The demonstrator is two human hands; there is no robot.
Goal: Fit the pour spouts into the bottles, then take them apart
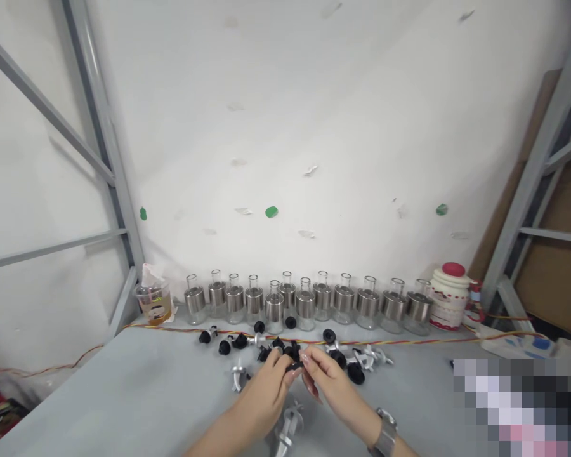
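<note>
My left hand (268, 385) and my right hand (330, 379) meet at the middle of the table's near part. Between their fingertips is a small black part (294, 366), with the fingers of both hands closed on it. Its exact kind is too small to make out. Just beyond the hands lie several loose black caps (356, 373) and silver-coloured pourer-like pieces (371, 357). One silver piece (238, 376) stands left of my left hand. Another, larger silver piece (289, 428) lies below the hands, partly hidden by my left wrist.
Several glass bottles with metal sleeves (305, 303) stand in a row along the wall. A plastic cup with amber liquid (155, 306) is at the left end, a cream jar with a red lid (450, 298) at the right. A twisted wire (409, 341) crosses the grey table (124, 387).
</note>
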